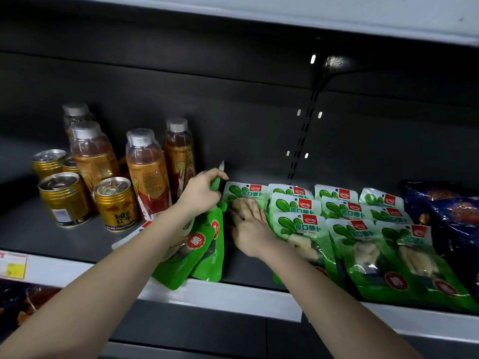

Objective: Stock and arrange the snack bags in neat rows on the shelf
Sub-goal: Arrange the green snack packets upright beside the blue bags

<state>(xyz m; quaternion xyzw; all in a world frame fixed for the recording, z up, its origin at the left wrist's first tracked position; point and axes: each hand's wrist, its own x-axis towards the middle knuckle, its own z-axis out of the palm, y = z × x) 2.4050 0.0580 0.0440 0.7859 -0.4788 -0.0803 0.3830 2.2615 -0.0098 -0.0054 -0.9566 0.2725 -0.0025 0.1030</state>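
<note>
Green snack bags (363,229) lie in overlapping rows on the dark shelf (64,234), right of centre. My left hand (201,190) is shut on a bunch of green bags (199,252) that it holds by their top edges; they hang down over the shelf's front lip. My right hand (248,224) lies flat, fingers spread, on the far-left green bag (243,191) at the back of the shelf, pressing it down.
Gold cans (115,203) and amber drink bottles (146,169) stand on the shelf's left part. Dark blue snack bags (451,216) lie at the far right. A slotted upright (302,141) runs up the back wall. A price label (13,264) sits on the front rail.
</note>
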